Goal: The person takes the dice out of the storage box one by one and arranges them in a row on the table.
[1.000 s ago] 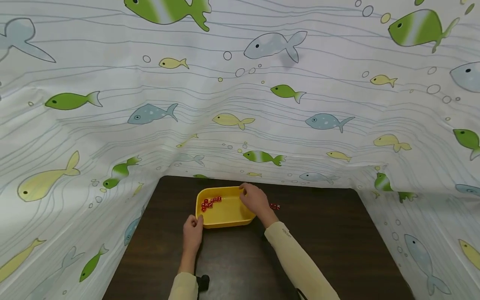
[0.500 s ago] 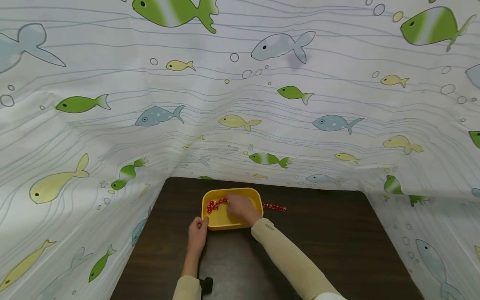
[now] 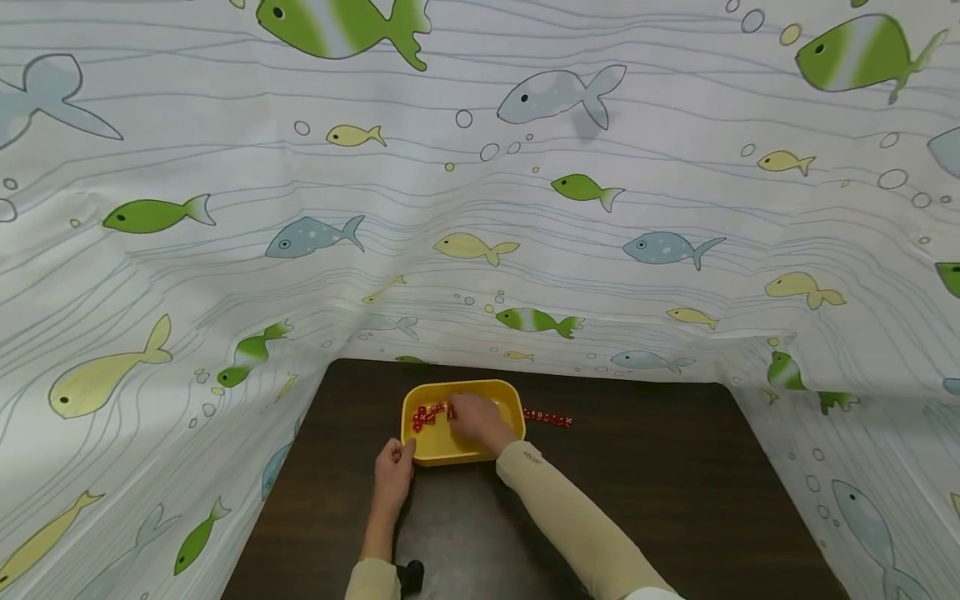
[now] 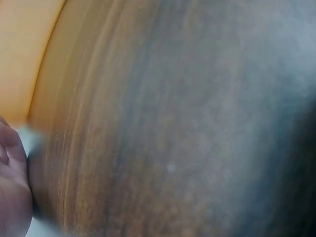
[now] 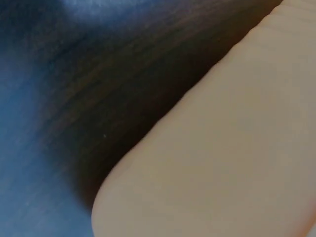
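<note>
Two hands, head view: the left hand (image 3: 393,468) grips the near-left corner of the yellow tray (image 3: 457,458), thumb on the rim; the right hand (image 3: 480,419) reaches inside.
Right fingers: just beside a red die (image 3: 451,412); whether they are clamped on it, I cannot tell.
Tray: on the dark worktop (image 3: 675,492), toward its far side.
Loose dice: a red dice cluster (image 3: 423,418) lies at the tray's left end.
Dice row: a line of red dice (image 3: 549,418) lies on the worktop, starting right beside the tray's right wall.
Handling: such small cubes probably want a light pinch on opposite faces and a straight lift, sparing their neighbours, while the left grip steadies the tray.
Edges: the right wall should be cleared high, the row approached from above; the fish-print cloth (image 3: 637,192) rises behind the far edge, so room looks widest rightward and toward the person.
Left wrist view: curled fingers at the left border, a yellow-orange wall, likely the tray's, above.
Right wrist view: a blurred pale surface, sleeve or hand; fingers unseen.
</note>
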Available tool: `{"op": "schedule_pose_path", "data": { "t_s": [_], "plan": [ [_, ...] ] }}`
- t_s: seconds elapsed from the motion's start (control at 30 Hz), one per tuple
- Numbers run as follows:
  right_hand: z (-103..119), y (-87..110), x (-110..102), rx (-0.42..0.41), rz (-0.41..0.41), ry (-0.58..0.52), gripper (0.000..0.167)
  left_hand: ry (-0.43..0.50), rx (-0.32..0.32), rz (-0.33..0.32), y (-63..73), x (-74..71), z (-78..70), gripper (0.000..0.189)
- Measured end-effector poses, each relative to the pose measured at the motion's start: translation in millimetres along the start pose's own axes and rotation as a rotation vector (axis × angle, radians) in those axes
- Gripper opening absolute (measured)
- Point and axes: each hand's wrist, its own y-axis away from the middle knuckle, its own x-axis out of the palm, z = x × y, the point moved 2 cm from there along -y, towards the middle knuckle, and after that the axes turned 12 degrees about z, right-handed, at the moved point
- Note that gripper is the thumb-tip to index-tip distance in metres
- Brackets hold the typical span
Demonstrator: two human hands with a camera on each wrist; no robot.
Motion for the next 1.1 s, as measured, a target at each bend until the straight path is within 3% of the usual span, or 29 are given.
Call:
{"op": "schedule_pose_path", "data": {
  "t_s": [0.23,0.73,1.1],
  "plan": [
    [3,7.2,3,0.025,-0.017,-0.079,0.011,0.002,-0.021,0.016,-1.5,-1.1,4.3,0.036],
    [-6,31.1,-1,0.042,-0.068,-0.155,0.018,0.000,0.017,0.033,4.1,-2.8,-0.6,0.040],
    [-15,54.6,-16,0.052,-0.152,-0.246,0.023,-0.006,-0.017,0.045,6.0,-3.0,0.4,0.039]
  ]
}}
